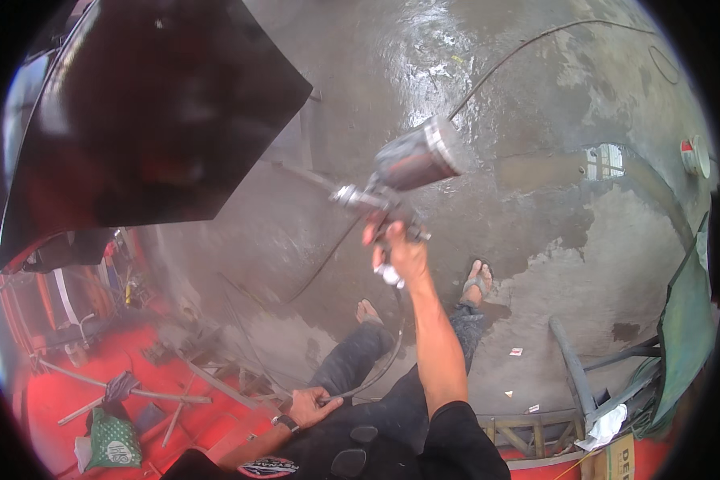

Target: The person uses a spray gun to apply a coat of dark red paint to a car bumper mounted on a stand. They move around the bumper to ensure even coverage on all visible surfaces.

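My right hand is wrapped round the grip of a spray gun, held out ahead of me. A dark paint cup with a pale lid sits tilted on top of the gun, and its nozzle points left. Below the grip hangs an air hose, which curves back to my left hand. That hand is closed on the hose close to my waist. To the left of the gun's nozzle, and apart from it, is a large glossy dark panel, shaped like a car hood.
The hose trails across the wet concrete floor to the far right. A white bucket stands at the right edge. Metal frames and a green bag lie on red ground at lower left. A green panel leans at right.
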